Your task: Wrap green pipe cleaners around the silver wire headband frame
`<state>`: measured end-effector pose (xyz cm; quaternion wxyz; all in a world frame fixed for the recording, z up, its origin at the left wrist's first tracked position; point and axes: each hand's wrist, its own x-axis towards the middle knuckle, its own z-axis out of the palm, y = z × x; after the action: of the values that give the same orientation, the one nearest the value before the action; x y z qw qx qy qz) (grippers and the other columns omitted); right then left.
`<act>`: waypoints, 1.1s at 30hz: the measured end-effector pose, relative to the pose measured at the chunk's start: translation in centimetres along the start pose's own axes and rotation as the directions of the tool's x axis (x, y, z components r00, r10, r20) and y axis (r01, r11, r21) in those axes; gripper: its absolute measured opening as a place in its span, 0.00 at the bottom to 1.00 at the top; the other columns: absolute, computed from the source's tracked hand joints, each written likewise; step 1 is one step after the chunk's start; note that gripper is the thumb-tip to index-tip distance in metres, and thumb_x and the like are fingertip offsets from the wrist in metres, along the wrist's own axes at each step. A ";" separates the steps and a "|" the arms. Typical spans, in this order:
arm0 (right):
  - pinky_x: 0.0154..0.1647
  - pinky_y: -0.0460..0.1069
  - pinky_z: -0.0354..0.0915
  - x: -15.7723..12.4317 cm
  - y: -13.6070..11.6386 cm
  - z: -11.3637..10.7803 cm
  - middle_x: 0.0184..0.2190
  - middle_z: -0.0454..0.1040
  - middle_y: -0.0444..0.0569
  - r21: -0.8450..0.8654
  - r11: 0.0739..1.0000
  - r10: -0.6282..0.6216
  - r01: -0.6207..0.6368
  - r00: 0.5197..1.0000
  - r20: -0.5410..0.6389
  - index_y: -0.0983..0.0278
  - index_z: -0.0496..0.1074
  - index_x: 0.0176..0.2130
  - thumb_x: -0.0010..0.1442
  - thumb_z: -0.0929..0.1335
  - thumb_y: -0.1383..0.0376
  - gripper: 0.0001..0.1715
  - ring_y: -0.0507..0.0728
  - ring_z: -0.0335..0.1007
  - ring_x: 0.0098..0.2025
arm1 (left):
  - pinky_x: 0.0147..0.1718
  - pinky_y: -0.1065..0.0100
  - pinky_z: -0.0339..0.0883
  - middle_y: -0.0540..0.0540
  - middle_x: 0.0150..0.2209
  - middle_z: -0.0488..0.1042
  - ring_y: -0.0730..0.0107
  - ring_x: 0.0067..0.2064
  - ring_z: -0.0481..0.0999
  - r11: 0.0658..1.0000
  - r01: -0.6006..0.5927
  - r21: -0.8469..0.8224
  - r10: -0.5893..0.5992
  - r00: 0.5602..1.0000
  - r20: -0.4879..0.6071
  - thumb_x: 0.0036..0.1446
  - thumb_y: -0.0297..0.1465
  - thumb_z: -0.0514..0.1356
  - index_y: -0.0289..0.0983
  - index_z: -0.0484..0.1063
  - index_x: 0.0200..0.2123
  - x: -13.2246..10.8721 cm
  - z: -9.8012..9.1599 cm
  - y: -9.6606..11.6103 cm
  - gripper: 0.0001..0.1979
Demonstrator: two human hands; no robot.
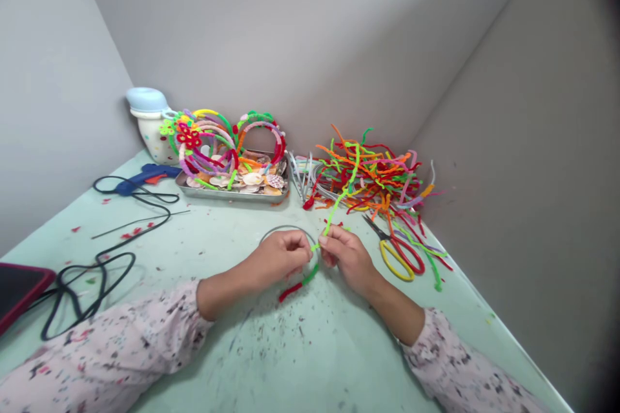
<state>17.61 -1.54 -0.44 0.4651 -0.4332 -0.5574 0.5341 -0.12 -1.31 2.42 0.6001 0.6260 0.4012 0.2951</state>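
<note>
My left hand (pixel 285 253) is closed on a thin bare headband (pixel 283 229) that lies as a hoop on the pale green table (pixel 320 348). One end of the headband is wrapped in green and red pipe cleaner (pixel 296 286). My right hand (pixel 345 255) pinches a light green pipe cleaner (pixel 339 203) right next to the left hand. That pipe cleaner rises up and away towards the pile behind. Both hands nearly touch at the fingertips.
A pile of coloured pipe cleaners (pixel 372 174) lies at the back right, with scissors (pixel 400 255) in front. A metal tray (pixel 232 190) holds wrapped headbands (pixel 223 139) and shells. A blue glue gun (pixel 145 177), black cable (pixel 87 277), a white jar (pixel 152 122) and a red-edged tablet (pixel 19 287) sit left.
</note>
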 end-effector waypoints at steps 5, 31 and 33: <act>0.20 0.44 0.52 0.1 0.4 0.0 0.15 0.62 0.38 0.046 0.998 0.049 -0.050 0.999 0.020 0.63 0.63 0.22 0.55 0.68 0.59 0.15 0.48 0.55 0.17 | 0.24 0.74 0.51 0.55 0.19 0.60 0.77 0.23 0.59 0.888 -0.205 0.412 0.232 0.973 -0.015 0.48 0.26 0.54 0.36 0.63 0.21 -0.5 0.1 0.2 0.05; 0.26 0.46 0.55 0.0 -0.1 0.1 0.19 0.64 0.39 0.037 0.996 -0.078 0.081 0.995 -0.066 0.62 0.67 0.30 0.58 0.67 0.57 0.11 0.50 0.57 0.22 | 0.14 0.79 0.55 0.44 0.27 0.74 0.80 0.18 0.68 0.724 0.360 -0.589 -0.215 0.928 0.304 0.58 0.32 0.54 0.28 0.73 0.35 0.7 -0.9 -0.8 0.12; 0.26 0.46 0.56 -0.1 -0.4 0.1 0.19 0.63 0.39 0.002 0.996 -0.093 0.094 0.994 -0.058 0.62 0.67 0.30 0.59 0.67 0.58 0.11 0.50 0.57 0.23 | 0.14 0.79 0.56 0.44 0.26 0.74 0.80 0.18 0.69 0.696 0.359 -0.622 -0.202 0.929 0.311 0.57 0.30 0.54 0.28 0.73 0.35 0.7 -1.0 -0.9 0.11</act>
<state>17.52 -1.72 -0.07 0.5065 -0.4208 -0.5621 0.5004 -0.75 -0.21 1.57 0.8624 0.3280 0.2910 0.2528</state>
